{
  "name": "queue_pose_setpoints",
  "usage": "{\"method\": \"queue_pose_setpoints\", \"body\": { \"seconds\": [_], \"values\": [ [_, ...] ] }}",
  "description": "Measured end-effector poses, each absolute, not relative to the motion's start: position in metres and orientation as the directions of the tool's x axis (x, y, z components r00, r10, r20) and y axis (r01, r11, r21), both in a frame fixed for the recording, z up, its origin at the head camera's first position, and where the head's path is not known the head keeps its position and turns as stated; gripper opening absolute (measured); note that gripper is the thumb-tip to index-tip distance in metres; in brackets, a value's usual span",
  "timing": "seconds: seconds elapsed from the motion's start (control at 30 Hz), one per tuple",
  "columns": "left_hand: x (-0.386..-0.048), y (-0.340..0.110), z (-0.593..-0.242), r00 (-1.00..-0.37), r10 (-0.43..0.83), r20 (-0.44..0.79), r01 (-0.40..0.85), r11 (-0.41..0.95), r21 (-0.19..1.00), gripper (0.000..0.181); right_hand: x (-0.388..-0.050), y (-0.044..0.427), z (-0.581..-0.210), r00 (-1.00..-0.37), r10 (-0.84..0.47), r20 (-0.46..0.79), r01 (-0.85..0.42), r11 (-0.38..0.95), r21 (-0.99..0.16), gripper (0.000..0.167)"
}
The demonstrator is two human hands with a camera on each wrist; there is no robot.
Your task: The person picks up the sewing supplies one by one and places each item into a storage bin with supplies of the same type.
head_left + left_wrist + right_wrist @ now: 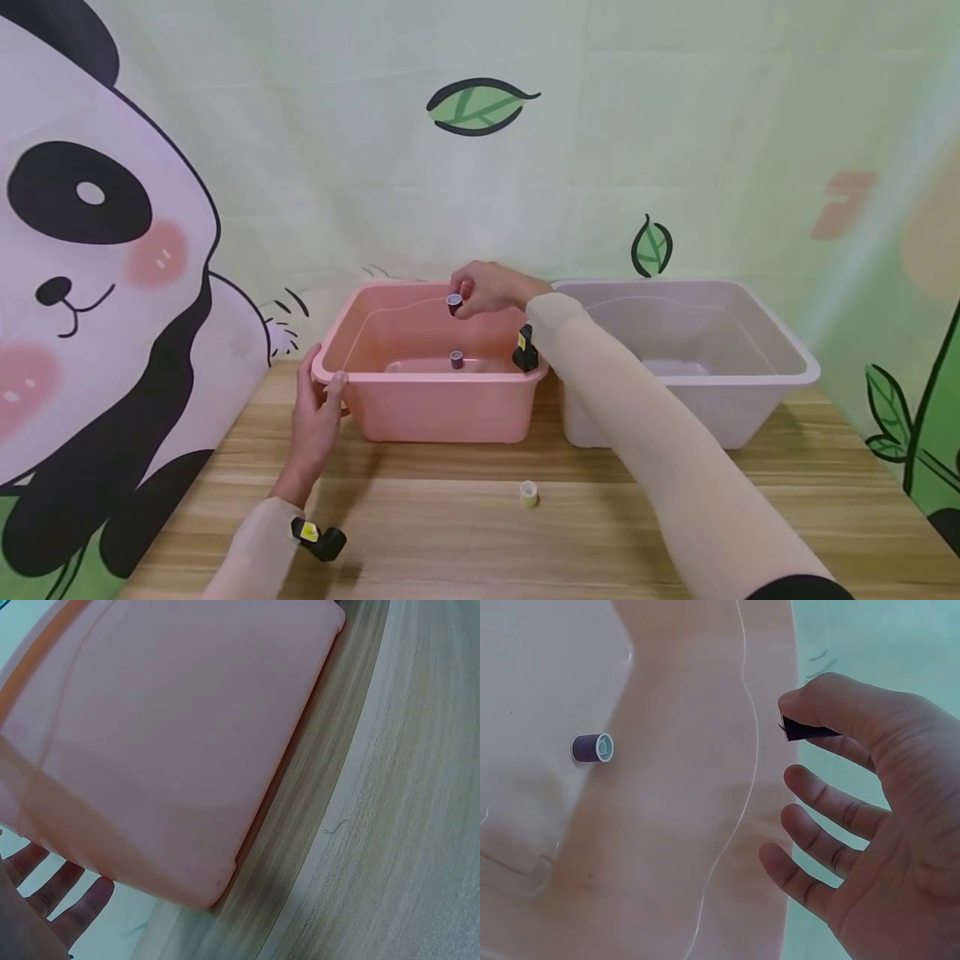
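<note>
One dark spool (457, 361) is already inside the pink bin (442, 412) at left, whose near-left rim the left hand (317, 417) grips, the right hand (492, 287) pinches a second spool (454, 307) above, and a pale-yellow spool (529, 495), apparently outstanding, sits on the near desk (420, 533).

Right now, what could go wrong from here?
1. The right hand pinches the held spool with thumb and forefinger, other fingers off it; it could slip.
2. Falling, it might hit the second spool inside the pink bin.
3. The left hand holds that bin's near-left corner; a tug could shift it.
</note>
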State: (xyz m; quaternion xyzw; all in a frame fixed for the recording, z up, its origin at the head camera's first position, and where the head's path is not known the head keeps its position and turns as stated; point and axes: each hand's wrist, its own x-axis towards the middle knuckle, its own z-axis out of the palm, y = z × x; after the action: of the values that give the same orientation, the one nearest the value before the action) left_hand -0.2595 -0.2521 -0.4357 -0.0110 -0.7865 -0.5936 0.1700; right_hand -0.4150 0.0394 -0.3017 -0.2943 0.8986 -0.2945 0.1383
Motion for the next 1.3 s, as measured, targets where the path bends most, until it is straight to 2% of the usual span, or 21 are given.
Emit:
{"method": "queue_pose_setpoints", "body": {
  "seconds": [0.17, 0.5, 0.87, 1.3],
  "values": [
    [-0.259, -0.252, -0.435, -0.941, -0.186, 0.283, 0.220, 0.297, 0.929, 0.060, -0.416, 0.039, -0.303, -0.800, -0.592, -0.094, -0.429, 0.676, -0.599, 0.023],
    [-0.260, -0.252, -0.435, -0.943, -0.182, 0.279, 0.217, 0.300, 0.929, 0.063, -0.415, 0.038, -0.301, -0.799, -0.590, -0.115, -0.415, 0.680, -0.604, 0.052],
    [-0.262, -0.253, -0.437, -0.943, -0.183, 0.278, 0.219, 0.286, 0.933, 0.061, -0.413, 0.037, -0.300, -0.802, -0.583, -0.131, -0.404, 0.691, -0.599, 0.056],
    [-0.260, -0.253, -0.437, -0.941, -0.185, 0.283, 0.223, 0.290, 0.931, 0.061, -0.401, 0.048, -0.287, -0.785, -0.616, -0.071, -0.468, 0.663, -0.584, 0.056]
  ]
}}
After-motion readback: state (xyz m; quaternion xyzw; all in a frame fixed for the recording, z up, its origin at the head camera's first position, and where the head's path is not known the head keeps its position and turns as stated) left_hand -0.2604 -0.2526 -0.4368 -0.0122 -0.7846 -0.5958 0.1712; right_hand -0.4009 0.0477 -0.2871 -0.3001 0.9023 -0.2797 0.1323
